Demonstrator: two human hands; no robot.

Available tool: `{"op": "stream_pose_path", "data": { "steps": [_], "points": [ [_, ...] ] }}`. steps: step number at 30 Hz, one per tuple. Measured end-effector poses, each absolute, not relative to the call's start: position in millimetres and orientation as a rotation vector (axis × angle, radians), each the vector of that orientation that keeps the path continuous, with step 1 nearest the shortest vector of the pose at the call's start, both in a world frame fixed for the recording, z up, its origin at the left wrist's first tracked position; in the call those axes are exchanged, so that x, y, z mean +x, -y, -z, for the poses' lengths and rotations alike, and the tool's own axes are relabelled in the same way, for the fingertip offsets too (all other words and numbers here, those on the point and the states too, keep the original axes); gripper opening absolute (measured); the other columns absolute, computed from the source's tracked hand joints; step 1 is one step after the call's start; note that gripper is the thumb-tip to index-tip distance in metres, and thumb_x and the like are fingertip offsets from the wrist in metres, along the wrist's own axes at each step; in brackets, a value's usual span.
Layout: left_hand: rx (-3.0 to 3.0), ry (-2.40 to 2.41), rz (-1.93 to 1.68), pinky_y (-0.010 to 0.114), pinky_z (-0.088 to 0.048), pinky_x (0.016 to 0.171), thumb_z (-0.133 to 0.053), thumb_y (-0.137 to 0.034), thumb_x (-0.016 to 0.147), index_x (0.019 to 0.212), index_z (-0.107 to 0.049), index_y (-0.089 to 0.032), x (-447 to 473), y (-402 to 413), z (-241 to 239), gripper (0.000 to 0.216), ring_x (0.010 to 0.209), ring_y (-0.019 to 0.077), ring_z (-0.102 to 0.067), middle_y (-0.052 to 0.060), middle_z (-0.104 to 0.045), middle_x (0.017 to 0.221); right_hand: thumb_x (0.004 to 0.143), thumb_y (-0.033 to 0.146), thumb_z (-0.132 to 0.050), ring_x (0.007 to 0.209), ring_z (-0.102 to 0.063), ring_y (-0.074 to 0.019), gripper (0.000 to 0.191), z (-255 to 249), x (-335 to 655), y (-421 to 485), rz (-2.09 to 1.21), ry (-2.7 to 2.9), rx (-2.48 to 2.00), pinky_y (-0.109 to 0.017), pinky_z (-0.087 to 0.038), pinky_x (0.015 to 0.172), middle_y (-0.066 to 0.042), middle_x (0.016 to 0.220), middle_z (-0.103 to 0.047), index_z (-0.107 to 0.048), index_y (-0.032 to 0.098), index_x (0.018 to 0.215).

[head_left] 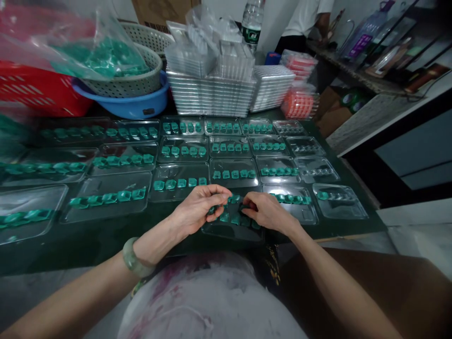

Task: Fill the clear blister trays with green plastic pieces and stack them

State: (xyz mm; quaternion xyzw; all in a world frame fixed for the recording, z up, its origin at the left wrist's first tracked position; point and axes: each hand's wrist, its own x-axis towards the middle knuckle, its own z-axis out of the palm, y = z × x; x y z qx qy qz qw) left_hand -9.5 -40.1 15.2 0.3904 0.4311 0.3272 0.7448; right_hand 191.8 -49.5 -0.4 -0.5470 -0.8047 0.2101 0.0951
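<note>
Dark table [106, 235] covered in clear trays. Small green pieces [229, 217] are pinched by the left hand [197, 207] and right hand [264, 212] over the nearest tray [233, 231]; each is best seated squarely, probably.

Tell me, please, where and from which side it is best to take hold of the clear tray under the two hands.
Probably by the flat near rim of the clear tray, from the person's own side. The left hand and right hand cover its middle, green pieces fill the pocket, and other trays crowd the far side.
</note>
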Motion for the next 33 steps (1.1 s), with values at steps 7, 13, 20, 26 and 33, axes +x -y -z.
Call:
{"op": "stream_pose_path", "data": {
  "steps": [7, 13, 20, 26, 33],
  "points": [
    [1.015, -0.964, -0.691, 0.017, -0.016, 0.034, -0.065, -0.030, 0.071, 0.081, -0.057, -0.014, 5, 46, -10, 0.020, 0.036, 0.0041, -0.032, -0.007, -0.038, 0.040, 0.072, 0.031, -0.061, 0.053, -0.044, -0.0077, 0.016, -7, 193, 46, -1.179, 1.783, -1.406, -0.021, -0.034, 0.050, 0.003, 0.064, -0.054, -0.058, 0.017, 0.079],
    [1.099, -0.933, -0.688, 0.014, -0.022, 0.035, -0.066, -0.037, 0.070, 0.087, -0.057, -0.015, 12, 50, -6, 0.030, 0.038, 0.0031, -0.031, -0.008, -0.039, 0.041, 0.074, 0.036, -0.061, 0.044, -0.040, -0.0046, 0.021, -15, 184, 59, -1.504, 1.421, -1.250, -0.019, -0.030, 0.039, 0.004, 0.062, -0.053, -0.060, 0.018, 0.084],
    [1.277, -1.012, -0.719, 0.016, -0.027, 0.038, -0.064, -0.039, 0.072, 0.087, -0.063, -0.014, 7, 50, -6, 0.029, 0.039, 0.0038, -0.035, -0.006, -0.044, 0.041, 0.071, 0.035, -0.065, 0.046, -0.045, -0.0054, 0.024, -8, 183, 64, -1.583, 1.313, -1.158, -0.018, -0.034, 0.038, 0.003, 0.066, -0.057, -0.061, 0.019, 0.089],
    [1.065, -0.961, -0.758, 0.016, -0.019, 0.034, -0.069, -0.038, 0.066, 0.082, -0.060, -0.015, 9, 50, -2, 0.029, 0.035, 0.0037, -0.033, -0.007, -0.041, 0.037, 0.063, 0.028, -0.072, 0.054, -0.048, -0.0057, 0.024, -7, 177, 67, -1.395, 1.391, -1.208, -0.017, -0.038, 0.045, 0.005, 0.067, -0.055, -0.059, 0.020, 0.083],
    [0.996, -0.908, -0.735, 0.017, -0.016, 0.033, -0.068, -0.037, 0.067, 0.072, -0.059, -0.014, 8, 49, 1, 0.025, 0.036, 0.0036, -0.035, -0.005, -0.047, 0.046, 0.065, 0.028, -0.070, 0.060, -0.052, -0.0083, 0.022, 0, 174, 69, -1.232, 1.468, -1.229, -0.020, -0.042, 0.051, 0.003, 0.067, -0.056, -0.059, 0.019, 0.082]
  ]
}}
